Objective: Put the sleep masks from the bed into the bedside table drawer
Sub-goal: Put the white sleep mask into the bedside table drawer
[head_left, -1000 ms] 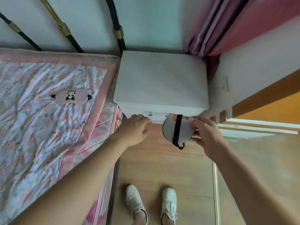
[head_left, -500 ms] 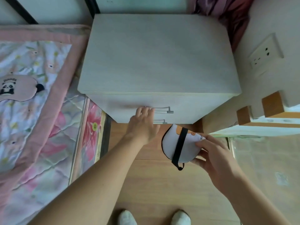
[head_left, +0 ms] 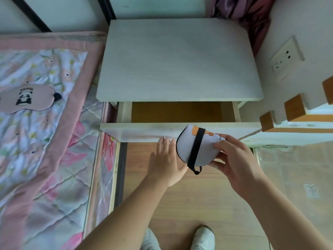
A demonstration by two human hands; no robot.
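The pale bedside table [head_left: 180,60] stands right of the bed [head_left: 45,159]. Its top drawer [head_left: 144,130] is pulled out, showing a bare yellow-brown floor inside. My left hand [head_left: 165,159] reaches up under the drawer front, fingers hooked on the mostly hidden handle. My right hand [head_left: 236,159] pinches a folded white sleep mask [head_left: 185,148] with a black strap and orange patches. It hangs just in front of the drawer front, right of my left hand. A pink panda sleep mask [head_left: 27,99] lies flat on the quilt at the far left.
A wall socket [head_left: 286,58] and a purple curtain [head_left: 252,13] are to the right of the table. Wooden-edged white framing [head_left: 295,109] juts out at the right, close to the drawer's corner. My shoes [head_left: 203,237] stand on the wood floor below. Black bed rails [head_left: 106,8] rise behind.
My left hand took the handle and pulled the drawer out toward me. The right hand kept the white mask and stayed beside the drawer front.
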